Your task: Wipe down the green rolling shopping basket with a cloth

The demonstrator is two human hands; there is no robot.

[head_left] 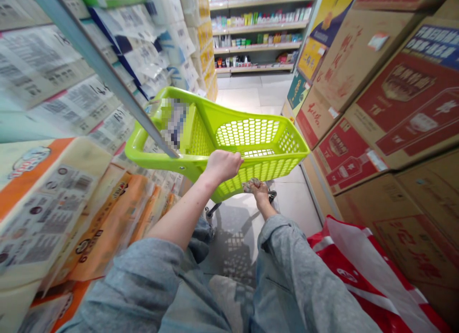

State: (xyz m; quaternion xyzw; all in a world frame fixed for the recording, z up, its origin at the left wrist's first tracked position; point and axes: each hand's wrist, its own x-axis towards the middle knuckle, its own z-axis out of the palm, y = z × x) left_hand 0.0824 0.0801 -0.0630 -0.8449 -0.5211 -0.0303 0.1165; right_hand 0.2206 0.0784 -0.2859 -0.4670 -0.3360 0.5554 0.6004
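Green shopping cart (267, 170): directly under the left hand (224, 165), basket running off to that hand's right, handle end to its left. Left fingers curled over the near rim, gripping it. Right hand (261, 192), lower and to the right, closed on a crumpled cloth (250, 185) beside the lattice wall; whether cloth touches plastic, can't tell.

Risks, as judged. Cart is on casters (272, 194), one just beyond the right hand; hard pressing from that side might roll or swing it if the left grip slackens. Cloth could snag in the lattice holes. Tall pole (111, 74), rising left of the grip, could knock the stacked paper packs (103, 213) if the cart turns. Red-and-white bag (344, 271), right of and nearer the body than the right hand, might catch an elbow drawn back; cartons (398, 94) narrow that side further.
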